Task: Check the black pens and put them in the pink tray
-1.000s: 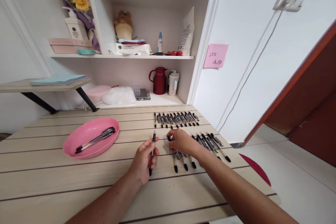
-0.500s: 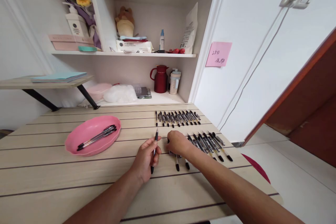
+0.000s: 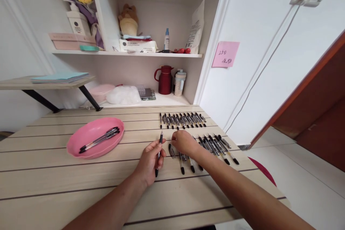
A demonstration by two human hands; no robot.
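Note:
My left hand [image 3: 152,160] is closed around an uncapped black pen [image 3: 159,154], tip pointing up and away from me. To its right, my right hand [image 3: 184,142] hovers low over the table, fingers loosely bent and tips partly hidden; nothing shows in them. A black pen cap [image 3: 171,151] lies on the table just below its fingertips. Beneath and beside my right wrist is a front row of uncapped pens with caps [image 3: 212,145], partly covered by my forearm. Farther back lies another row of pens and caps [image 3: 184,119].
A pink scalloped bowl [image 3: 74,147] holding several pens [image 3: 99,139] sits at left on the slatted table [image 3: 81,190]. Behind stands a white shelf [image 3: 107,54] with a red jug [image 3: 165,81] and a cup [image 3: 179,83]. A small raised stand [image 3: 16,83] is at far left.
My right hand has let go of the pen cap, which now lies on the table, and has shifted slightly up. My left hand keeps its pen in nearly the same place.

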